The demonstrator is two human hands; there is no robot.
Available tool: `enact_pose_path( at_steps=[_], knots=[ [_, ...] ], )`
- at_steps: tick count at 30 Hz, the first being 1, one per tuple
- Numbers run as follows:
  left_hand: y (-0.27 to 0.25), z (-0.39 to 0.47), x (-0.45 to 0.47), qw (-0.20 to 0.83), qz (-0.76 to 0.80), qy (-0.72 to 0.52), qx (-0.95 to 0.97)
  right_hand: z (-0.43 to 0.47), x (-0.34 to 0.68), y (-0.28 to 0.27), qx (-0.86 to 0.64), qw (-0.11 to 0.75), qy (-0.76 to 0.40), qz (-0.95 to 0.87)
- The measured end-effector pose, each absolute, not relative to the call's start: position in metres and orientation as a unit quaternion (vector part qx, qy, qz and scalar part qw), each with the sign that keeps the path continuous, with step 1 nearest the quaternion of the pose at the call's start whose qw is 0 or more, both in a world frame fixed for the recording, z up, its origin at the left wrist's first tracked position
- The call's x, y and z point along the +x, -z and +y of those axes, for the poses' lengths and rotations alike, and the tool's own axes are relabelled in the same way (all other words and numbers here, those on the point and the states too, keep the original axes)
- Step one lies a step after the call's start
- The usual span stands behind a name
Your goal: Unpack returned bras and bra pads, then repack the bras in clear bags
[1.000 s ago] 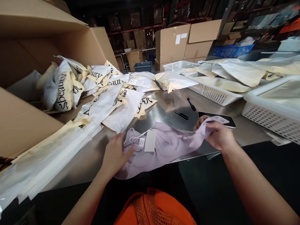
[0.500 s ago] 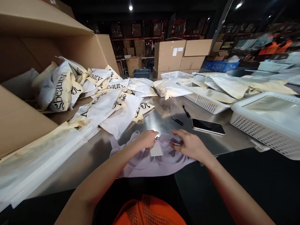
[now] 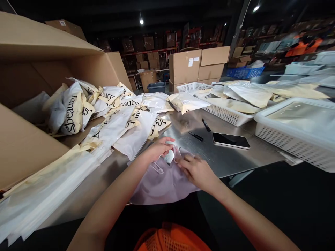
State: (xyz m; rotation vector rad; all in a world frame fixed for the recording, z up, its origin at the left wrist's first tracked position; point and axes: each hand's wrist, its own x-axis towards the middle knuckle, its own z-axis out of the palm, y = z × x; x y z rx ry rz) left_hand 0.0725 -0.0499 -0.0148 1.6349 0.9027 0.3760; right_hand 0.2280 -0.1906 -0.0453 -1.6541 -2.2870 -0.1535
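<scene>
A pale lilac bra (image 3: 157,190) lies bunched over the table's near edge, its strap loops lying loose on the left. Above its left part, my left hand (image 3: 157,149) is closed on a raised bit of it, forefinger stretched forward. From the right, my right hand (image 3: 197,170) pinches the fabric beside a small upright pinkish-white flap (image 3: 177,152), which may be a tag. The fingertips of both hands partly hide what they grip. Just beyond lie a black slim tool (image 3: 196,136), a black pen (image 3: 206,124) and a phone (image 3: 231,140).
Several printed white-and-cream bags (image 3: 123,120) spill from a large open carton (image 3: 111,69) on the left. To the right, white perforated baskets (image 3: 295,137) hold plastic packets. The metal table (image 3: 222,162) ends near my body. Cartons (image 3: 185,66) stand behind.
My right hand has moved left and inward, onto the fabric near the middle. My left hand has shifted slightly left and up. The bra is more gathered, and the white tag stands differently.
</scene>
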Motion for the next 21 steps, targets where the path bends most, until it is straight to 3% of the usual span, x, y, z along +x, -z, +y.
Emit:
enact_pose_path(
  at_steps=[7,14,18,21],
  knots=[
    [0.009,-0.054,0.066,0.657,0.348,-0.19,0.641,-0.195,0.221,0.053,-0.602,0.068,0.16,-0.779],
    [0.021,-0.061,0.073,0.535,0.379,-0.337,0.676,-0.198,0.225,0.063,-0.647,0.048,0.153,-0.745],
    [0.015,-0.047,0.069,0.489,0.433,-0.456,0.605,-0.202,0.23,0.068,-0.658,0.091,0.103,-0.741],
    [0.01,-0.025,0.041,0.47,0.5,-0.531,0.497,-0.203,0.254,0.072,-0.653,0.251,0.017,-0.715]
  ],
)
